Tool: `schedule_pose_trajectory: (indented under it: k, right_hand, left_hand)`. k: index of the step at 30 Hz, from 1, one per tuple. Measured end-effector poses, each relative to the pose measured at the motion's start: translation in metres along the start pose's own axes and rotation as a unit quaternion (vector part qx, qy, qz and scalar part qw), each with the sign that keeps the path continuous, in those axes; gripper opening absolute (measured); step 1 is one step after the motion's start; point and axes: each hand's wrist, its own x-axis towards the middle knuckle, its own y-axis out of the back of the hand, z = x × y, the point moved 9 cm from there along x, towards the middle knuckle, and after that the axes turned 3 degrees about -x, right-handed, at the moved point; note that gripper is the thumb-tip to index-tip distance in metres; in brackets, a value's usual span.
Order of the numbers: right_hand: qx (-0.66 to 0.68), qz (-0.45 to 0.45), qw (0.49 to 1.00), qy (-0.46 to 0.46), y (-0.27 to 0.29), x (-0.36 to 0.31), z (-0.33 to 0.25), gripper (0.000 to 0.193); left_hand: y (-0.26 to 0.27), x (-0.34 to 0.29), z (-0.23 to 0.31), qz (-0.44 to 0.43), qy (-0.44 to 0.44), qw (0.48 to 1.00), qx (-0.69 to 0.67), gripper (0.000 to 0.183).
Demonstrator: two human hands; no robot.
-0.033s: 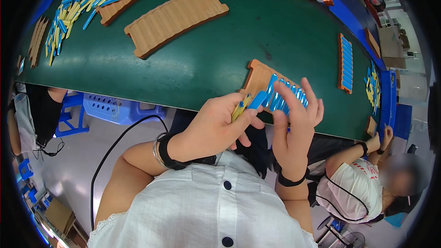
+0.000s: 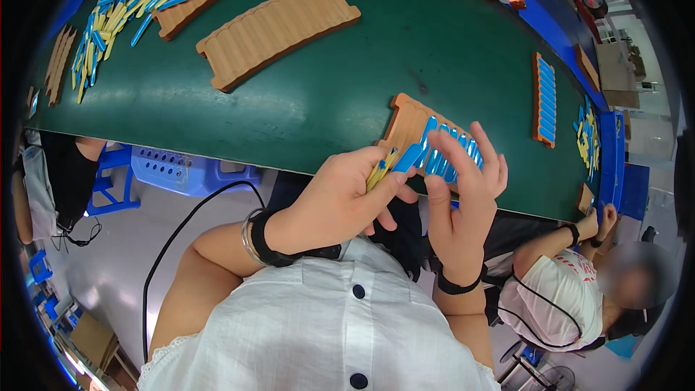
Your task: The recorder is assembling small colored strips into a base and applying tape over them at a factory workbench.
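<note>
My left hand (image 2: 344, 192) is closed around a small bundle of yellow strips (image 2: 378, 172) with rounded ends. A blue strip (image 2: 408, 159) sticks out between its thumb and fingers toward the tray. My right hand (image 2: 467, 199) is open, its fingers spread over the right part of the tray, with nothing visible between thumb and forefinger. The brown grooved tray (image 2: 405, 117) lies at the table's near edge. Several shiny blue strips (image 2: 443, 146) lie side by side in its grooves; my right fingers partly hide them. The grooves at its left end are bare.
Two more grooved trays (image 2: 279, 32) lie at the far left, beside a heap of blue and yellow strips (image 2: 134, 0). On the right are a tray filled with blue strips (image 2: 546, 101) and a smaller heap (image 2: 588, 137). A co-worker (image 2: 557, 289) sits at the right, hands at the table edge.
My right hand has shifted very slightly to the left. My left hand keeps its grip, and the trays and heaps look the same.
</note>
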Motion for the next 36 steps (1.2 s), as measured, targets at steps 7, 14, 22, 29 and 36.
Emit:
schedule_pose_trajectory:
  k: [7, 14, 22, 29, 36]
  right_hand:
    - [0.178, 0.086, 0.980, 0.032, 0.010, -0.009, -0.009, 0.034]
    - [-0.003, 0.120, 0.985, 0.128, 0.008, -0.016, -0.030, 0.022]
    - [-0.013, 0.165, 0.975, 0.152, 0.007, -0.029, -0.036, 0.007]
    - [-0.013, 0.199, 0.965, 0.172, 0.003, -0.039, -0.037, 0.006]
    - [0.265, 0.158, 0.946, 0.099, 0.013, -0.034, -0.011, 0.018]
  left_hand:
    - [0.008, 0.000, -0.001, 0.022, 0.021, 0.983, -0.179, 0.029]
    - [0.008, -0.001, -0.004, -0.024, 0.013, 0.991, -0.132, 0.026]
    - [0.008, -0.005, -0.002, -0.022, -0.001, 0.992, -0.125, 0.026]
    - [0.001, -0.008, -0.006, -0.046, 0.006, 0.994, -0.096, 0.030]
    - [-0.002, -0.011, 0.001, -0.049, -0.005, 0.994, -0.099, 0.038]
